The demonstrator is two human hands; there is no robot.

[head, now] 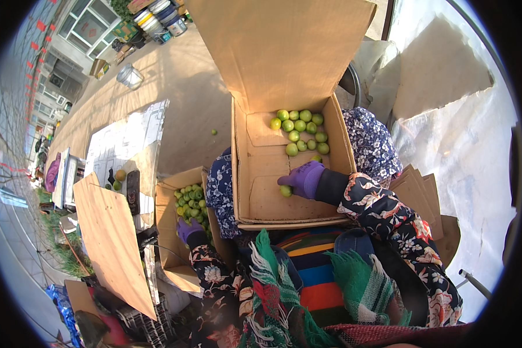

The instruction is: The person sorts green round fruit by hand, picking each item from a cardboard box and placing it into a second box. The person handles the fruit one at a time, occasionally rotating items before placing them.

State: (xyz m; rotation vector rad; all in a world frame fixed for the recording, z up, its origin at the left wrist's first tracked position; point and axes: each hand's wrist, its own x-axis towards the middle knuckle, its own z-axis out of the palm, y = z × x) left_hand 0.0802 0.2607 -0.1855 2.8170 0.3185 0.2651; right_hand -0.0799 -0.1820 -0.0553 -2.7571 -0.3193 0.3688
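An open cardboard box (261,167) rests on my lap between my knees, its tall flap (287,48) raised at the far side. Several round green fruits (299,126) lie grouped towards its far right corner. My right hand (305,179), in a purple glove, is inside this box with its fingers around a green fruit (286,190) near the bottom. To the left, a second cardboard box (167,209) holds a heap of green fruits (193,202). My left hand (189,229), also gloved in purple, reaches into that heap; its fingertips are partly hidden, so its hold is unclear.
Left of the second box stands a board-topped surface (122,135) with a dark phone-like device (132,191) and a brownish fruit (120,175). A wooden panel (113,239) leans nearby. Folded cardboard (417,191) lies at right. One fruit (214,132) and a bucket (130,77) are on the ground.
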